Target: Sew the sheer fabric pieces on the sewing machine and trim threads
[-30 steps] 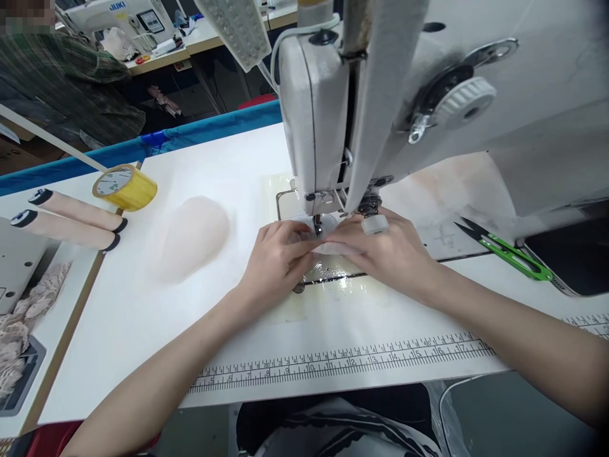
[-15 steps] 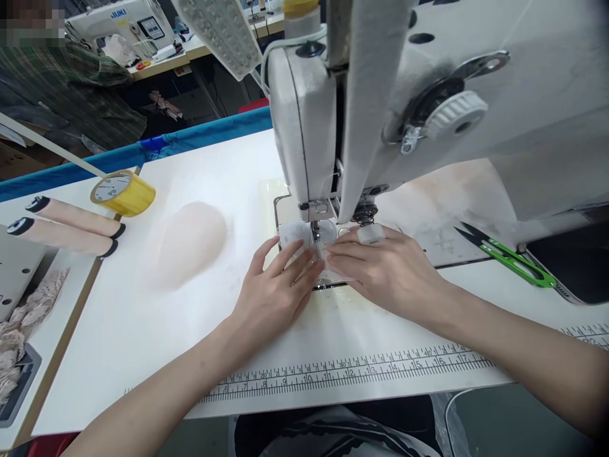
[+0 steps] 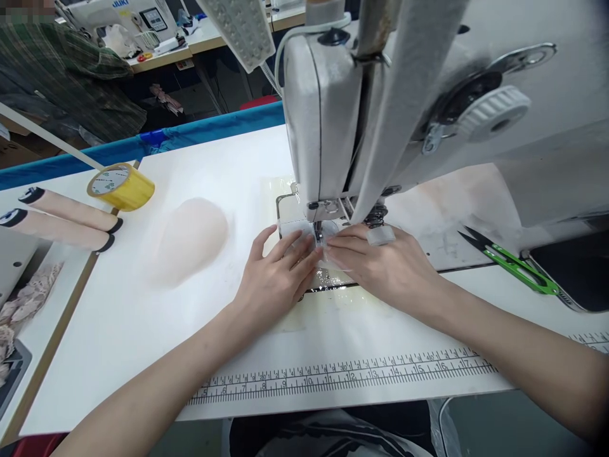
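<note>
A small piece of sheer white fabric (image 3: 295,226) lies under the presser foot (image 3: 319,232) of the white sewing machine (image 3: 304,114). My left hand (image 3: 273,270) rests on its left part, fingers spread and pressing flat. On the other side of the needle, my right hand (image 3: 380,257) lies with outstretched fingers on the fabric's right part, close to the foot; its thumb is hidden. Both sets of fingertips are near the needle. In front of the fabric shows the shiny needle plate (image 3: 333,277). Beneath my fingers the fabric's edges are partly covered.
Green thread snips (image 3: 516,266) lie beside a dark phone (image 3: 575,270) at right. Pale sheer fabric (image 3: 461,190) spreads behind my right hand. Left are a pale sheer piece (image 3: 195,241), yellow tape (image 3: 121,187) and two thread spools (image 3: 59,228). A person in plaid (image 3: 61,82) is beyond.
The view has shifted slightly, with the machine head looking nearer. The sheer fabric has slid a little backward under the foot, baring more needle plate in front. My hands stay on it.
</note>
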`<state>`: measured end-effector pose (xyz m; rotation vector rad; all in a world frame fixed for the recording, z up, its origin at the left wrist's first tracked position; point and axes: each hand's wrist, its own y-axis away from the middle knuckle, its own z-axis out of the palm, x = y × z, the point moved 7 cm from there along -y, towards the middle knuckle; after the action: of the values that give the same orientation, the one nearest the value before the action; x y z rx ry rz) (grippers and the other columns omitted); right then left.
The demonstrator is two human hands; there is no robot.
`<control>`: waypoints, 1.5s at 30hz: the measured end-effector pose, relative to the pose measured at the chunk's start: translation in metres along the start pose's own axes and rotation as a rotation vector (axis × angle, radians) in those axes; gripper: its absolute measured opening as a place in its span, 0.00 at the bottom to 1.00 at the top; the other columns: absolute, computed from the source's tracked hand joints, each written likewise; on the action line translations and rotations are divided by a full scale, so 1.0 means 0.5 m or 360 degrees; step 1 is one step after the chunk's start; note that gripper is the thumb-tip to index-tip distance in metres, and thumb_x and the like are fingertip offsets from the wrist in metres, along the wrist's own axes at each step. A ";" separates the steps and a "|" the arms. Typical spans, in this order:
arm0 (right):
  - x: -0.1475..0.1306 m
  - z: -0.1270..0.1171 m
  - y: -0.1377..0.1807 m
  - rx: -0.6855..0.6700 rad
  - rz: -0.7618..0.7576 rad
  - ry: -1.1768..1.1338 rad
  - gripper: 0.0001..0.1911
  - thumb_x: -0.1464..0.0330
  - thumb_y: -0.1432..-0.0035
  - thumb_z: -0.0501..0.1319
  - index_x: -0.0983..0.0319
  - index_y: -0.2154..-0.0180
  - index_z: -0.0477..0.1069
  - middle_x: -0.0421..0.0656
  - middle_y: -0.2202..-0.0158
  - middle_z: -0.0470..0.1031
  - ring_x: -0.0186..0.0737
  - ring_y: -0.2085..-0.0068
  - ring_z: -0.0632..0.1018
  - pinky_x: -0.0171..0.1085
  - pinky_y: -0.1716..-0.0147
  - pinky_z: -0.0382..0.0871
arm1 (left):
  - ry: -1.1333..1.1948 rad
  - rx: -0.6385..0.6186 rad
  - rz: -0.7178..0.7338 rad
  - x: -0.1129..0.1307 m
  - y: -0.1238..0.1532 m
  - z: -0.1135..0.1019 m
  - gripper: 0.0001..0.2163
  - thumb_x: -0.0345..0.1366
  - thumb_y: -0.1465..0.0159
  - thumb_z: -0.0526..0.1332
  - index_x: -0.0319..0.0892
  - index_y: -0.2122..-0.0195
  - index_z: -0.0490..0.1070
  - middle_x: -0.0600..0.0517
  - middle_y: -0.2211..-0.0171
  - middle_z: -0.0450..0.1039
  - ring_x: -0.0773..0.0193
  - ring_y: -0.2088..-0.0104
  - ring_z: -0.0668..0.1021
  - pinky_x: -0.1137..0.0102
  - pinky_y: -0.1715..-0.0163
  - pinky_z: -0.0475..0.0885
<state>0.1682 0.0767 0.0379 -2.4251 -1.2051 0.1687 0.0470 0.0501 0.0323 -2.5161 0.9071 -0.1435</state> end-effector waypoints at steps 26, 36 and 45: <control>-0.005 0.000 0.002 0.0016 -0.0089 0.0129 0.12 0.78 0.38 0.56 0.64 0.60 0.78 0.44 0.61 0.82 0.42 0.61 0.78 0.43 0.55 0.68 | 0.0018 0.0042 0.0031 0.004 -0.001 -0.004 0.12 0.30 0.32 0.57 0.41 0.49 0.74 0.47 0.52 0.79 0.58 0.50 0.80 0.52 0.39 0.60; 0.001 0.013 0.002 -0.0070 -0.0053 0.0163 0.13 0.77 0.37 0.55 0.65 0.58 0.78 0.45 0.62 0.82 0.42 0.59 0.78 0.42 0.52 0.67 | 0.0009 0.0024 0.0017 -0.002 -0.006 0.000 0.12 0.31 0.31 0.56 0.39 0.49 0.73 0.46 0.50 0.77 0.56 0.49 0.79 0.50 0.39 0.59; 0.013 0.029 0.001 -0.0157 0.0031 0.0007 0.15 0.78 0.37 0.55 0.63 0.56 0.77 0.48 0.58 0.81 0.46 0.54 0.78 0.43 0.54 0.68 | 0.0017 -0.0040 -0.0011 -0.007 -0.009 0.005 0.14 0.32 0.31 0.54 0.38 0.46 0.71 0.45 0.48 0.76 0.56 0.47 0.78 0.49 0.38 0.56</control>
<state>0.1685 0.0861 0.0254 -2.5212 -1.2145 0.1118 0.0475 0.0564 0.0324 -2.5441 0.9103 -0.1488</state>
